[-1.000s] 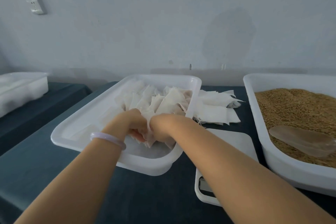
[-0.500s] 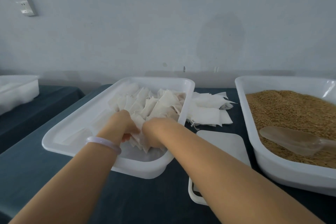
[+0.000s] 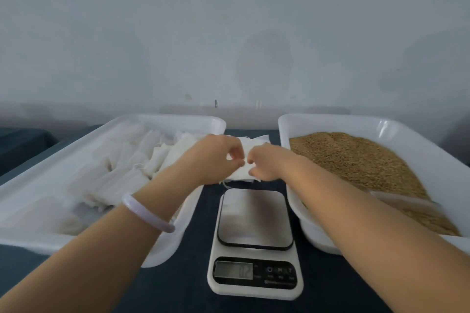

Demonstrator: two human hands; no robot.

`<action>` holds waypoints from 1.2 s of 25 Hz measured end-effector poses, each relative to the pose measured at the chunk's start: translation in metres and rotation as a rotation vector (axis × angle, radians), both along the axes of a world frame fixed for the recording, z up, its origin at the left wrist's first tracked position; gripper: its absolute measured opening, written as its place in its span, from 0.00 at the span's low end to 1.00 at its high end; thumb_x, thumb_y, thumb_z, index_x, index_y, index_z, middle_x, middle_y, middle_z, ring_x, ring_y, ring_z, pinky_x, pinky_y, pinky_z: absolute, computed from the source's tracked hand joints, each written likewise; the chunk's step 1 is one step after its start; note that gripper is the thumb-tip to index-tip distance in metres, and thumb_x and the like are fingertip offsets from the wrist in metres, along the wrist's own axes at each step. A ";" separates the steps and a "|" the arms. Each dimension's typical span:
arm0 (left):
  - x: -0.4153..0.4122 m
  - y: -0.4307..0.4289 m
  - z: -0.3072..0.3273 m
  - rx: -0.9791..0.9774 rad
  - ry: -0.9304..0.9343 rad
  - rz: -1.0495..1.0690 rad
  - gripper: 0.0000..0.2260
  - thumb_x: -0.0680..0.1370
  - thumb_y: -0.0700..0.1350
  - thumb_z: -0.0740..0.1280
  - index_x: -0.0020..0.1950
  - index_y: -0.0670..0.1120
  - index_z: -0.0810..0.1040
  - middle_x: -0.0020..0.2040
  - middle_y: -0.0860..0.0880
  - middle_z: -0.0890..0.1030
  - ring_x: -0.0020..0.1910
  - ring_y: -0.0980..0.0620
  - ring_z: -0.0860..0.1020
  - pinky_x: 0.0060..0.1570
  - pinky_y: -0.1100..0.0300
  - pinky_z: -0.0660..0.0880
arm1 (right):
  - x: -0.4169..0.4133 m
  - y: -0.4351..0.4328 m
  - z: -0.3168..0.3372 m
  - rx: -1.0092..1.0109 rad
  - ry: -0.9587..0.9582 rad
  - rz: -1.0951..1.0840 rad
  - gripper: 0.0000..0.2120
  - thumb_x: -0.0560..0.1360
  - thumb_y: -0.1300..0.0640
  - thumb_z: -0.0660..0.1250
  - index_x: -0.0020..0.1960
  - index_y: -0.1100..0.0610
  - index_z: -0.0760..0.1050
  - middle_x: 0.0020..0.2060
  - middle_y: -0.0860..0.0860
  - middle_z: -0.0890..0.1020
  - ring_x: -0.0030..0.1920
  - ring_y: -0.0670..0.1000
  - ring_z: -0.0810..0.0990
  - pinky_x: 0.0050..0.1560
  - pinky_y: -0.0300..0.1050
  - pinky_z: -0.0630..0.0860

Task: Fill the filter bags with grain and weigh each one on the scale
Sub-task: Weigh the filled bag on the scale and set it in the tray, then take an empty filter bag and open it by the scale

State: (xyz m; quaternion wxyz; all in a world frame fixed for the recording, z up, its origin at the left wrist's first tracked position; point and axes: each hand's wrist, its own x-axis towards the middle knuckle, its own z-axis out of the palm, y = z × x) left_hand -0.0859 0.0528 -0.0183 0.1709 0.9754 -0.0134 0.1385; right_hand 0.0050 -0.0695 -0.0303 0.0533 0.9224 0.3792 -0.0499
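Beyond the scale (image 3: pixel 255 216), between the two trays, pinched a white filter bag (image 3: pixel 243 173) from both sides with left hand (image 3: pixel 216 157) and right hand (image 3: pixel 270 163), fingers curled onto it, over a small pile of bags (image 3: pixel 257 140) on the dark cloth (image 3: pixel 188 287). Kept heaped bags (image 3: pixel 152 157) in the left tray (image 3: pixel 165 118), grain (image 3: pixel 356 165) in the right tray (image 3: pixel 330 119).
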 end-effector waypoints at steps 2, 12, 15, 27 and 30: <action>0.017 -0.019 -0.004 0.110 0.118 -0.036 0.08 0.78 0.47 0.62 0.52 0.49 0.80 0.53 0.52 0.81 0.53 0.52 0.75 0.52 0.59 0.71 | 0.004 -0.003 -0.007 -0.063 -0.053 0.049 0.07 0.76 0.58 0.61 0.51 0.58 0.75 0.51 0.54 0.77 0.51 0.57 0.75 0.47 0.44 0.71; 0.028 0.000 -0.022 -0.041 0.224 0.024 0.03 0.75 0.46 0.65 0.42 0.50 0.78 0.39 0.58 0.78 0.44 0.55 0.75 0.39 0.68 0.68 | 0.009 0.013 -0.017 -0.480 -0.107 0.148 0.03 0.76 0.63 0.58 0.46 0.58 0.69 0.38 0.51 0.68 0.43 0.56 0.70 0.45 0.47 0.69; 0.026 0.000 -0.020 -0.217 0.202 0.027 0.05 0.75 0.45 0.67 0.39 0.49 0.78 0.37 0.55 0.81 0.33 0.57 0.76 0.30 0.71 0.70 | 0.007 0.010 -0.016 -0.456 -0.054 0.194 0.08 0.74 0.64 0.57 0.46 0.52 0.70 0.37 0.51 0.62 0.41 0.54 0.64 0.43 0.47 0.69; 0.018 0.001 -0.016 -0.432 0.099 0.057 0.05 0.76 0.42 0.67 0.40 0.48 0.78 0.37 0.52 0.84 0.42 0.52 0.81 0.48 0.54 0.77 | 0.012 0.004 -0.018 0.160 -0.134 0.035 0.13 0.74 0.67 0.57 0.58 0.58 0.69 0.41 0.54 0.70 0.43 0.57 0.72 0.36 0.46 0.66; 0.018 0.003 -0.017 -0.441 0.091 0.056 0.05 0.75 0.42 0.67 0.40 0.47 0.78 0.36 0.53 0.84 0.42 0.53 0.81 0.48 0.55 0.77 | 0.010 0.003 -0.020 0.121 -0.107 0.043 0.16 0.73 0.69 0.55 0.60 0.60 0.64 0.38 0.53 0.67 0.44 0.58 0.72 0.32 0.45 0.63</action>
